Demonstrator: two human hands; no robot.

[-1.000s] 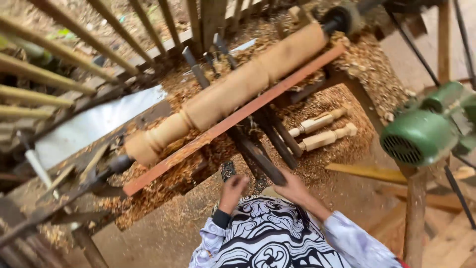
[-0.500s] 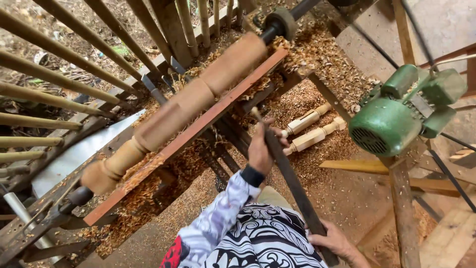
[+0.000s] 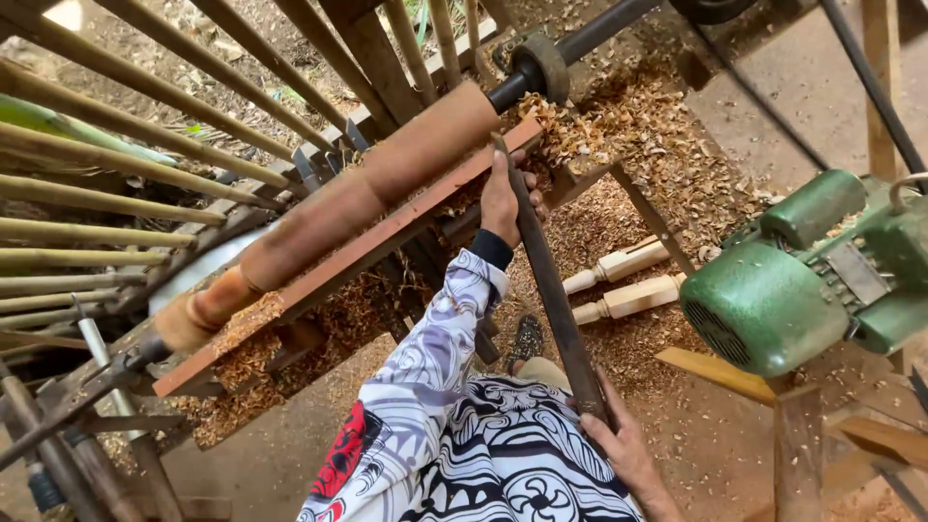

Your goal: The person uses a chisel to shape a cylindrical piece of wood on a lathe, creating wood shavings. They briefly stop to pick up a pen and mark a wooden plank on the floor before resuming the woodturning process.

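sawdust-strewn workshop floor. left hand (image 3: 503, 198) grips long chisel (image 3: 551, 290) near its tip on the rail (image 3: 367, 246); right hand (image 3: 628, 449) clasps its handle. wood spindle (image 3: 329, 208) on the lathe looks part-shaped, right end still plain.

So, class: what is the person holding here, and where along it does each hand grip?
A long dark chisel. The left hand grips near its tip, by the wooden rail; the right hand holds the handle end.

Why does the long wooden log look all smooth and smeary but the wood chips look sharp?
In the head view the log is streaked with blur while the shavings and green motor stay crisp; the light is soft and even, with no glare.
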